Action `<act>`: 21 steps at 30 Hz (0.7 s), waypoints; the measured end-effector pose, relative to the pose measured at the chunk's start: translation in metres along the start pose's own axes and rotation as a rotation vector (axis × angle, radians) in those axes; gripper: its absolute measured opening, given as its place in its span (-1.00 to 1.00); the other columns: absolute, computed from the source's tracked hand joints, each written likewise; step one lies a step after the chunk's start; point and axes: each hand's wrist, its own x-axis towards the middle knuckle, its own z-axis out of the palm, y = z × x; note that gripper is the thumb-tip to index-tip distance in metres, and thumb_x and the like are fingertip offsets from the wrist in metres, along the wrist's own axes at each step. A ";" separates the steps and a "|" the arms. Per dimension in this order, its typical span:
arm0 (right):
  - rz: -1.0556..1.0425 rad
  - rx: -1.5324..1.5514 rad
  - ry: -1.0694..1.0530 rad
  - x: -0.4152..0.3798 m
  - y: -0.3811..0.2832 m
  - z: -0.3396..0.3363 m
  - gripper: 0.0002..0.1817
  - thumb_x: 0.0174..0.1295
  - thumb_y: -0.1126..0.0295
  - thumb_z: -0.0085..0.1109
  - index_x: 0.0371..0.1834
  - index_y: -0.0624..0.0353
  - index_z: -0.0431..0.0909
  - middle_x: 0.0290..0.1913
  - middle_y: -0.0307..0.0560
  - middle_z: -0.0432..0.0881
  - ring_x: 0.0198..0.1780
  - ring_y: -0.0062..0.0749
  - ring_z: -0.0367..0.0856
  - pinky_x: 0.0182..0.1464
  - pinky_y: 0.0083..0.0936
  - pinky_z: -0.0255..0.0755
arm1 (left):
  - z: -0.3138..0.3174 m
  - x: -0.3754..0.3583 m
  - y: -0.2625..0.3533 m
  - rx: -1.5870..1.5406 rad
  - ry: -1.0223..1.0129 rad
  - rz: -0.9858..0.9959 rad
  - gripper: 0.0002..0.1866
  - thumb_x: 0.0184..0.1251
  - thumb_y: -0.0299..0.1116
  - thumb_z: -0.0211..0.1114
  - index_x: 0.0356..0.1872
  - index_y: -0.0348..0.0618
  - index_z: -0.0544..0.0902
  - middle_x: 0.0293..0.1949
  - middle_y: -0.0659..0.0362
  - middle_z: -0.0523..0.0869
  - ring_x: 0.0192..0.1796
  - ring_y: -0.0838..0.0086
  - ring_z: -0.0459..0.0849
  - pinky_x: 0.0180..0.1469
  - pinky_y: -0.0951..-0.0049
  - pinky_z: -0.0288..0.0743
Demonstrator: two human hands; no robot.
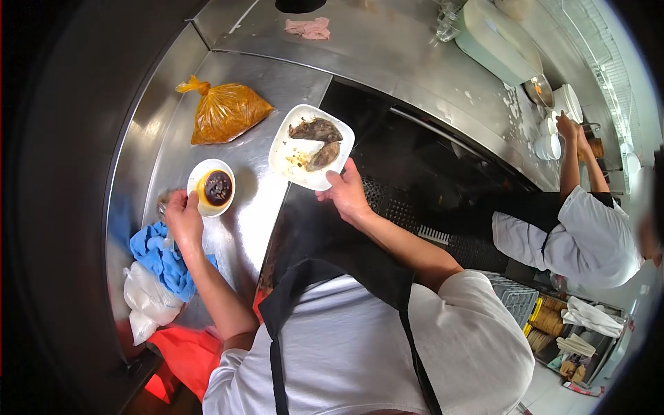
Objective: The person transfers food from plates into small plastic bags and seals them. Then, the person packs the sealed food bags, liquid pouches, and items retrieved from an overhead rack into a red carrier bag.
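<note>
My left hand [184,218] grips the rim of a small white bowl [227,167] that holds dark sauce [218,188] with bits in it. In my right hand [348,192] is a squarish white plate [280,160], pinched at its near edge. Two dark brown pieces of food [315,131], perhaps fish, lie on the plate among crumbs and smears. The plate is over the edge of the steel counter [256,76]. Beyond the bowl sits a tied plastic bag [230,111] of orange-brown contents.
Blue cloth [162,256] and a white plastic bag [149,301] lie beside my left forearm, with red fabric [190,356] below. A pink cloth [308,28] rests on the far counter. At right a co-worker [588,235] handles white containers [548,146] near a large pale bin [494,48].
</note>
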 end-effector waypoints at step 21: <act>-0.027 0.044 0.034 0.010 -0.001 -0.004 -0.71 0.45 0.53 -0.17 0.20 0.15 0.18 -0.23 0.05 0.64 -0.44 -0.39 0.64 -0.45 -0.50 0.57 | 0.005 0.008 -0.013 -0.008 -0.015 -0.014 -0.89 0.30 -0.49 0.24 -0.33 -0.36 0.63 -0.48 0.21 0.66 -0.43 0.64 0.53 -0.35 0.55 0.41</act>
